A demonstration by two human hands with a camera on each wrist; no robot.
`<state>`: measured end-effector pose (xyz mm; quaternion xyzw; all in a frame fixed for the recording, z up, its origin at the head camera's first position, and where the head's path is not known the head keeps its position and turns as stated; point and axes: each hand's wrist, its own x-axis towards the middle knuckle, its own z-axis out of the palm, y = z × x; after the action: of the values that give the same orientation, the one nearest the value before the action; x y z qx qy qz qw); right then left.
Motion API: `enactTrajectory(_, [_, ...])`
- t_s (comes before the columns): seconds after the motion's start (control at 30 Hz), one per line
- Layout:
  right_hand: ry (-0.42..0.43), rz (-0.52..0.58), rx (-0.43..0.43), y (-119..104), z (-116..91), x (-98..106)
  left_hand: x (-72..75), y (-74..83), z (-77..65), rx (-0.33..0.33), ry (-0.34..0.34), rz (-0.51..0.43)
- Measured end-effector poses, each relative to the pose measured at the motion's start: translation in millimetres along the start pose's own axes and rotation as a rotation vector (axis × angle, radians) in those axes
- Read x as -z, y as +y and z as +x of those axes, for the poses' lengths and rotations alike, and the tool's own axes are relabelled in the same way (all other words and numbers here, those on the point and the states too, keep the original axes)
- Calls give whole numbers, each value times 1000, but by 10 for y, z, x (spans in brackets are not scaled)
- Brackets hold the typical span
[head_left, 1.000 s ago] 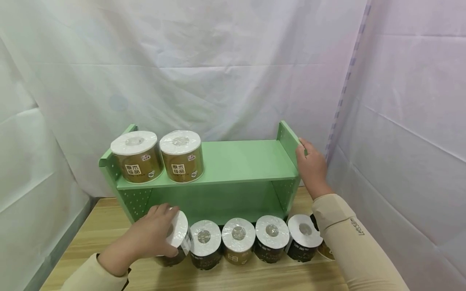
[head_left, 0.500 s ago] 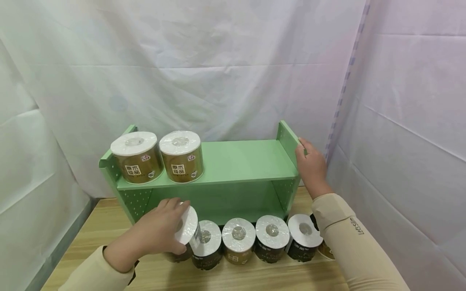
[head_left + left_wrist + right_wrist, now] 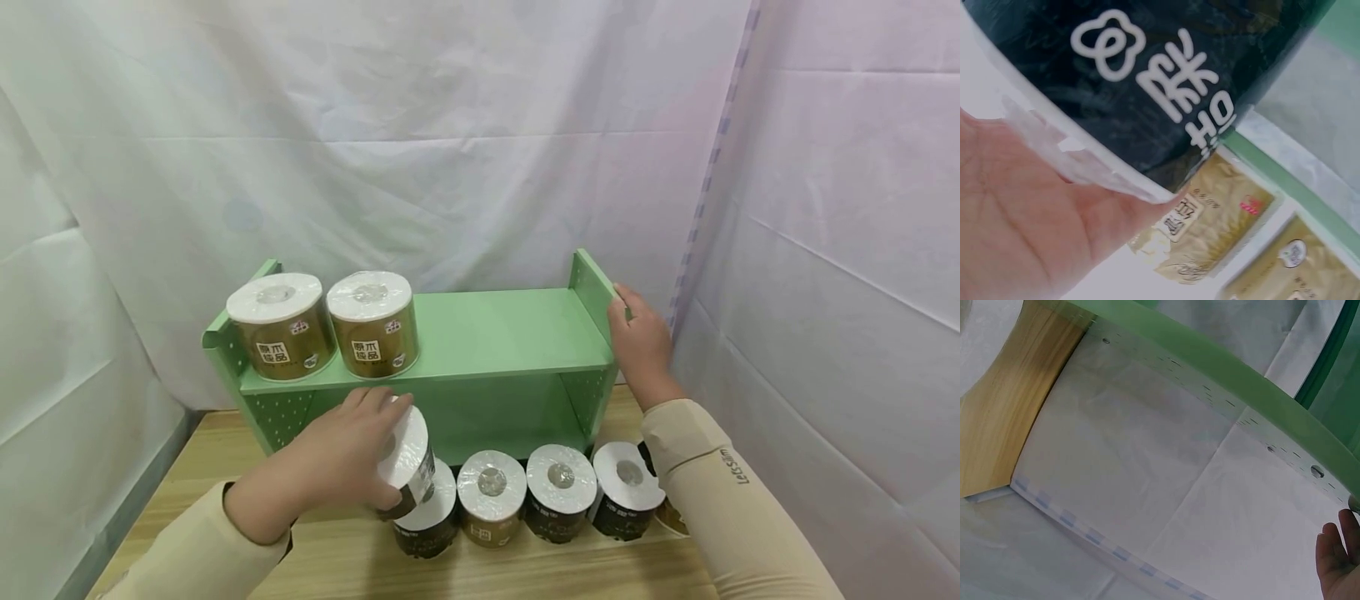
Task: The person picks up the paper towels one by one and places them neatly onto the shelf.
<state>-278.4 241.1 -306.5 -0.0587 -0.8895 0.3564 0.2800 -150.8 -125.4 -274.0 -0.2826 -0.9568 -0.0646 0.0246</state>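
My left hand (image 3: 337, 458) grips a black-wrapped toilet paper roll (image 3: 410, 450) with a white top, lifted and tilted in front of the lower compartment of a green shelf (image 3: 510, 333). It overlaps a black-wrapped roll (image 3: 426, 533) standing below it. White lettering covers the held roll (image 3: 1147, 81) in the left wrist view, with the palm (image 3: 1016, 212) against its white end. My right hand (image 3: 642, 346) holds the upper edge of the shelf's right side panel (image 3: 595, 292). Two gold-wrapped rolls, one at the left end (image 3: 285, 342) and one beside it (image 3: 375, 337), stand upright on the top board.
Along the shelf's front, several more rolls stand in a row on the wooden table (image 3: 360, 567), among them a gold one (image 3: 491, 500) and a black one (image 3: 558, 492). My right sleeve (image 3: 727, 492) partly hides those at the right end. White cloth (image 3: 450, 125) hangs behind.
My left hand has raised the black-wrapped roll from the left end of the row and carried it right and toward the shelf. The right hand has stayed on the side panel.
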Motion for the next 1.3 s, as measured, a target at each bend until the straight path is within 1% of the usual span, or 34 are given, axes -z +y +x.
enactTrajectory(0.2, [7, 12, 1, -8, -8, 2, 78, 69, 33, -9, -3, 14])
enactTrajectory(0.4, [16, 20, 13, 10, -6, -13, 210, 147, 91, -49, 10, 39])
enactTrajectory(0.63, [-3, 12, 10, 13, -15, 0, 363, 254, 162, -56, -3, 45])
enactTrajectory(0.77, [-5, 8, 13, 12, -15, 3, 444, 296, 202, -70, -2, 57])
enactTrajectory(0.9, [-9, 4, 20, 16, -13, 2, 526, 326, 270, -79, -10, 53])
enactTrajectory(1.13, [-11, -20, 35, 15, -5, 7, 690, 372, 400, -60, -51, 19])
enactTrajectory(1.3, [-3, -39, 50, 14, -5, 14, 774, 394, 494, -67, -49, 21])
